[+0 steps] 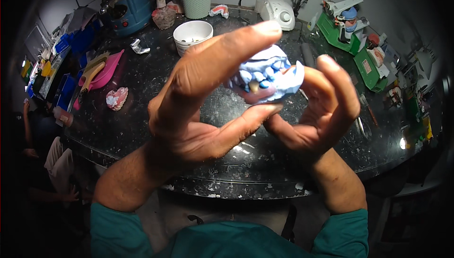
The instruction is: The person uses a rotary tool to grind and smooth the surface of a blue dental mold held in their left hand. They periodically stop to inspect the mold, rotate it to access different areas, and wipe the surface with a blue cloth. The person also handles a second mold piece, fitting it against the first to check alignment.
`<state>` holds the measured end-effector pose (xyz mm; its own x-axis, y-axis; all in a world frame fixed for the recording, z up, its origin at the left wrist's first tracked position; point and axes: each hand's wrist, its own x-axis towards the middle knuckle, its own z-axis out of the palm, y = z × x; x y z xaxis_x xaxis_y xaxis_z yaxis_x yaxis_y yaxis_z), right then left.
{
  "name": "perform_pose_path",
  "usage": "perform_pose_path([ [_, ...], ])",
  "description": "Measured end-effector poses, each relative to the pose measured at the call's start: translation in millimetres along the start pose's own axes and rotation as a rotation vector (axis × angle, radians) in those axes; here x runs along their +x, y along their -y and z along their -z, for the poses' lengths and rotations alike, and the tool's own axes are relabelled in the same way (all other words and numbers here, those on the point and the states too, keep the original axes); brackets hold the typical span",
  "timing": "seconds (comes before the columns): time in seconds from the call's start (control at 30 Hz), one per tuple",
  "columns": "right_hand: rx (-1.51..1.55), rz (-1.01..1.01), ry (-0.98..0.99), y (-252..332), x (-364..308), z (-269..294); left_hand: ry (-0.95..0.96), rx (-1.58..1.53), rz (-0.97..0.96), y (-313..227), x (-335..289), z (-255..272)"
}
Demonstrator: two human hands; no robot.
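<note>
In the head view, we see the tooth model (265, 88), pale blue and white, lifted above the black counter (227, 168), just off the middle toward one o'clock. Our left hand (179, 111) grasps it with the index finger across its top and the thumb beneath; our right hand (324, 109) steadies it from the three o'clock side, fingers curled at its edge and thumb low. On the counter, at nine o'clock, we find a pink-and-white model (117, 98), and toward ten o'clock a pink dustpan (113, 69) bearing a brush (93, 73). A blue machine (130, 14) stands between ten and eleven. Toward eleven sits a white tub (193, 32), with a pale green pot (196, 4) behind it. We see a white device (276, 14) at one o'clock and green boxes (329, 31) near two.
</note>
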<state>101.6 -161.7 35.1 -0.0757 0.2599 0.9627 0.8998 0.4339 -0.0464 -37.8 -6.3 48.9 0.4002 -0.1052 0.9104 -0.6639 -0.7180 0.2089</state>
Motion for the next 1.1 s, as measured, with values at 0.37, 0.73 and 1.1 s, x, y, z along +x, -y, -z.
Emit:
perform_pose_path([
  [0.37,-0.056,0.065,-0.035,6,2,-4,0.059,0.077,-0.049,-11,-1,-5],
  [0.73,-0.029,0.041,-0.016,7,2,-4,-0.015,0.031,0.073,-14,-5,-4],
  [1.1,-0.007,-0.016,-0.029,1,-2,-7,-0.015,0.022,0.118,-7,-2,-8],
])
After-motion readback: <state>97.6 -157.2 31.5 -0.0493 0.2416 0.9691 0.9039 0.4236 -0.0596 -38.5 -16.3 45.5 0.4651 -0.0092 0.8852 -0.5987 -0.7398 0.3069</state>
